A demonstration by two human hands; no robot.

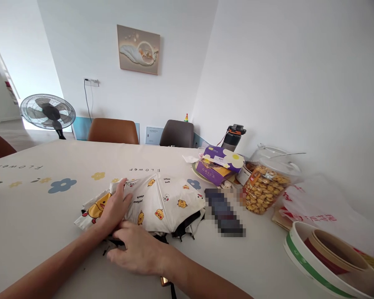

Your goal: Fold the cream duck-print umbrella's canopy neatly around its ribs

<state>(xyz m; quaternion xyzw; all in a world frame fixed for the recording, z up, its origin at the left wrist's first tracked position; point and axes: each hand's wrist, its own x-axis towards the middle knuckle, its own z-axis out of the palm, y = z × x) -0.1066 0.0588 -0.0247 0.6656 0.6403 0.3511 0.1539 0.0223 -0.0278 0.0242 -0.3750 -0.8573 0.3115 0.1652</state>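
A folded white umbrella printed with yellow ducks lies on the white flowered tablecloth in front of me. My left hand lies flat on its left part, fingers stretched out and pressing the fabric. My right hand sits at the umbrella's near edge, fingers curled down by the black ribs and lining; what it grips there is hidden.
Right of the umbrella lie a dark blurred object, a clear jar of snacks, a purple box on a plate, a dark bottle, a plastic bag and paper bowls. Chairs and a fan stand beyond the table.
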